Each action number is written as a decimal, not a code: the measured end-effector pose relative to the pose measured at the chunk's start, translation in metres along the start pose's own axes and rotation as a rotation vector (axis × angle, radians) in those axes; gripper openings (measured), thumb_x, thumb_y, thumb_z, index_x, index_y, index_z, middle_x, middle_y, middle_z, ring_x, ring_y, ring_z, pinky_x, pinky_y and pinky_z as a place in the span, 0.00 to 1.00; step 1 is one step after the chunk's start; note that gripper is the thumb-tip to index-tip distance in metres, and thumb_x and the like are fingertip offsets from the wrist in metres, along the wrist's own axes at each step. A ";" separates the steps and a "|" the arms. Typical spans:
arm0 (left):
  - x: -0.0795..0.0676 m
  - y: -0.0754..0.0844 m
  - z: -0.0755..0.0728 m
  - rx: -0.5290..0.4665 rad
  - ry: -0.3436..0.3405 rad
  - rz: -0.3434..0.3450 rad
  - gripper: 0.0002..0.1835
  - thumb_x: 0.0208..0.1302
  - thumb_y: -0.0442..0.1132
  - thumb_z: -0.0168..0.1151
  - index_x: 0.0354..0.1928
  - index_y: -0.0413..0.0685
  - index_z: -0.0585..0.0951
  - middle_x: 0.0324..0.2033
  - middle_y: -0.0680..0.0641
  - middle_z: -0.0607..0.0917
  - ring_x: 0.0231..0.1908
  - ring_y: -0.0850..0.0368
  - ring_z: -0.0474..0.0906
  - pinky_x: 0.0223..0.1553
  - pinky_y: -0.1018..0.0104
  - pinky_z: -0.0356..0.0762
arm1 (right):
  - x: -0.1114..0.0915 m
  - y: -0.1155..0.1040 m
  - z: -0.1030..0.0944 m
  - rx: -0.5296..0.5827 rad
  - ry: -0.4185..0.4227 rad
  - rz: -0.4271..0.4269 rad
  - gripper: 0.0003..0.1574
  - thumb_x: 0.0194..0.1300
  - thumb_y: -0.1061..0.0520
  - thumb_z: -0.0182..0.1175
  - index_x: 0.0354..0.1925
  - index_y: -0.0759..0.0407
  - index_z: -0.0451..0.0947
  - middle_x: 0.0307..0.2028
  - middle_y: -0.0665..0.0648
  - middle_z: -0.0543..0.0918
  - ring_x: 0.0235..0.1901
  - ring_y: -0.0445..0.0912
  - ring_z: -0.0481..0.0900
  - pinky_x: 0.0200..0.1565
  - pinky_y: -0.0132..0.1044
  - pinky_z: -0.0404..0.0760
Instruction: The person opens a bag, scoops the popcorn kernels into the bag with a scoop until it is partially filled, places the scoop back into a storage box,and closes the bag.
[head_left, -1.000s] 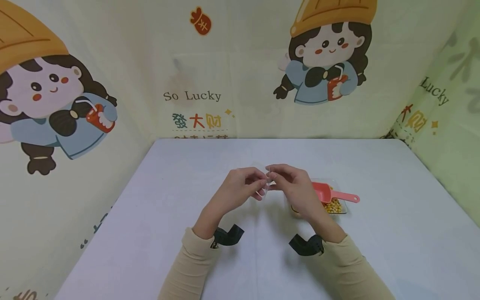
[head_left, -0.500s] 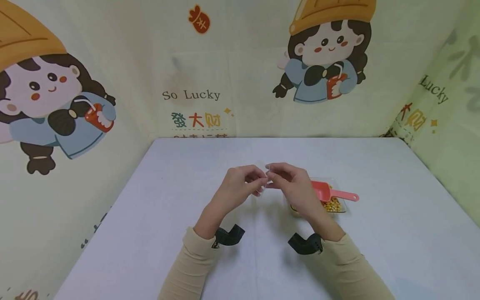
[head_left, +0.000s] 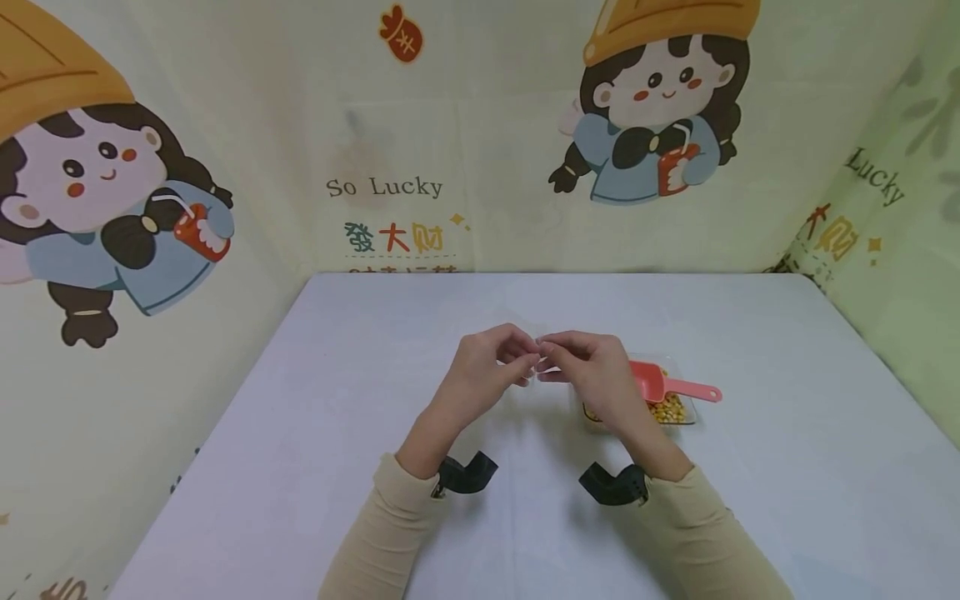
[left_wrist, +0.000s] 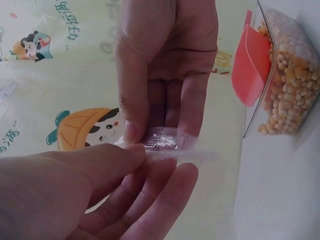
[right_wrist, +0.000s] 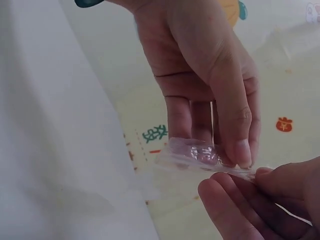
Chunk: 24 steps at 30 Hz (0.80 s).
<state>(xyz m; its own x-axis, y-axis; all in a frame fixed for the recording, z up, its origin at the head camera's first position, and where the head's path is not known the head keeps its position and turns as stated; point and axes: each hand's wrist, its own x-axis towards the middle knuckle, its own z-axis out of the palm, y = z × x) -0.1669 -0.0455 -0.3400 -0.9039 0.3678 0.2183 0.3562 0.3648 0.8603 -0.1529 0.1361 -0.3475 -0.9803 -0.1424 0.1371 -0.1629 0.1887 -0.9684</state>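
A small clear plastic bag is stretched between both hands above the table. My left hand pinches one side of it between thumb and fingers, and my right hand pinches the other side, with the fingertips of both hands close together. In the right wrist view the bag looks flat and crinkled, with a straight edge along the fingertips. Partly behind the right hand stands a clear container of yellow corn kernels, with a pink scoop lying across it, handle to the right.
The white table extends around the hands to a printed cloth backdrop at the back and sides. A black wrist camera mount sits on the left wrist, another mount on the right.
My left hand has shifted slightly right and the fingertips of both hands have come closer together on the bag. The container and scoop stay in place.
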 end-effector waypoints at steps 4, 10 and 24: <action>0.000 0.001 0.001 -0.011 0.034 -0.050 0.05 0.66 0.36 0.66 0.42 0.45 0.82 0.35 0.48 0.87 0.31 0.57 0.86 0.33 0.69 0.84 | 0.000 0.001 -0.001 0.015 0.009 0.014 0.15 0.69 0.56 0.63 0.50 0.63 0.83 0.44 0.63 0.87 0.40 0.51 0.88 0.40 0.39 0.86; 0.000 0.004 0.007 -0.041 0.068 -0.032 0.06 0.66 0.35 0.65 0.43 0.43 0.83 0.36 0.45 0.88 0.36 0.45 0.88 0.32 0.70 0.84 | -0.001 0.002 -0.001 -0.018 0.033 -0.018 0.14 0.67 0.54 0.65 0.47 0.61 0.82 0.41 0.62 0.87 0.39 0.51 0.88 0.40 0.38 0.86; 0.001 0.006 0.012 -0.145 0.100 -0.029 0.07 0.63 0.34 0.67 0.42 0.41 0.87 0.35 0.44 0.90 0.29 0.53 0.88 0.31 0.67 0.85 | -0.002 -0.001 -0.008 -0.054 0.059 -0.092 0.12 0.65 0.57 0.67 0.44 0.63 0.84 0.37 0.63 0.88 0.31 0.49 0.88 0.37 0.37 0.86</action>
<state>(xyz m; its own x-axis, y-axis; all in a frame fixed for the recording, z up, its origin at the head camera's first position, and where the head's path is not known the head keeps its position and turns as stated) -0.1630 -0.0328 -0.3399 -0.9350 0.2694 0.2307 0.2981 0.2443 0.9228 -0.1516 0.1436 -0.3448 -0.9656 -0.1045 0.2381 -0.2563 0.2300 -0.9388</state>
